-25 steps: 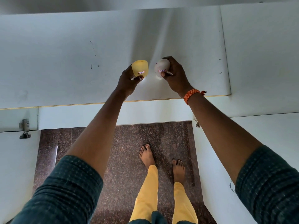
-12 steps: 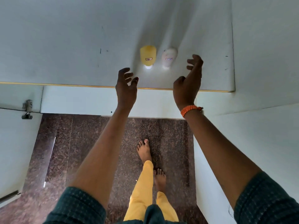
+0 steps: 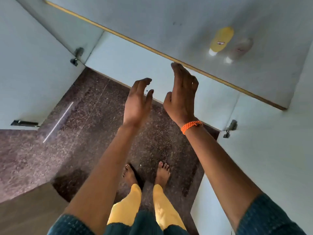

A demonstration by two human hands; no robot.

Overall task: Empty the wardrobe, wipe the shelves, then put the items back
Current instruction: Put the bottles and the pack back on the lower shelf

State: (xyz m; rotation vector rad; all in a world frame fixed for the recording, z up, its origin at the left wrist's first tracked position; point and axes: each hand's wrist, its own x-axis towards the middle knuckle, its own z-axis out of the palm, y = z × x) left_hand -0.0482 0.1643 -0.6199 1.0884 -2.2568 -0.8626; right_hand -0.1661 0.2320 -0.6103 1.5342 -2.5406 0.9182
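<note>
The yellow bottle (image 3: 221,39) and the pale bottle (image 3: 239,50) stand touching on the shelf (image 3: 169,22), at one o'clock from my right hand (image 3: 182,97) (the nearer one); both it and my left hand (image 3: 138,100) hang loosely spread, empty.

the two bottles on the shelf (image 3: 169,22), a yellow bottle (image 3: 221,39) and a pale bottle (image 3: 240,49) just beside it, are smeared by motion blur; their small labels can't be read. the shelf runs out past the top edge, its back hidden.
</note>
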